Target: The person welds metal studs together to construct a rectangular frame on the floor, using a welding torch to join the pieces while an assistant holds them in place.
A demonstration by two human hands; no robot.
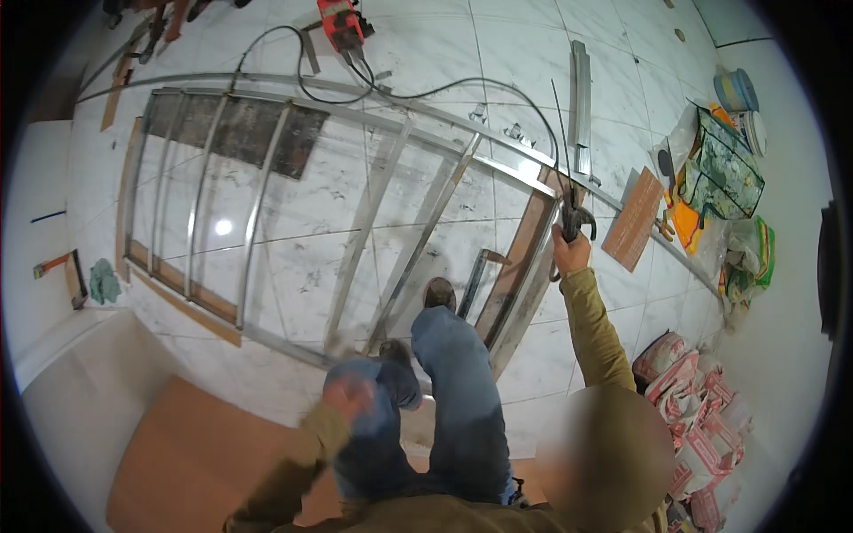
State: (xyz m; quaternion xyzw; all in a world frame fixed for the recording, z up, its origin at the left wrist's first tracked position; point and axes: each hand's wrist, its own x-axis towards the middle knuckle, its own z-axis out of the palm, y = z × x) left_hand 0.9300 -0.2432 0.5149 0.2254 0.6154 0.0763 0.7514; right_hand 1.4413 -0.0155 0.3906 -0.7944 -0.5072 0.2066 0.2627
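Observation:
My right hand (570, 252) is closed round the grip of a dark electrode holder (576, 218). A thin welding rod (559, 133) points up and away from its jaws, and a black cable runs from it. The holder is over the right end of a metal frame (435, 213) made of several grey bars, lying on the floor. My left hand (349, 397) is beside my left knee, smeared by motion, its fingers unclear. My shoes are inside the frame, and a hammer-like tool (475, 280) lies just right of them.
The cable leads to a red welding machine (340, 25) at the far side. Metal profiles (579, 107), a brown board (633, 218), bags (729, 169) and red-and-white sacks (697, 417) are at right. A cardboard sheet (191, 453) lies near left. A blurred round shape covers the lower right.

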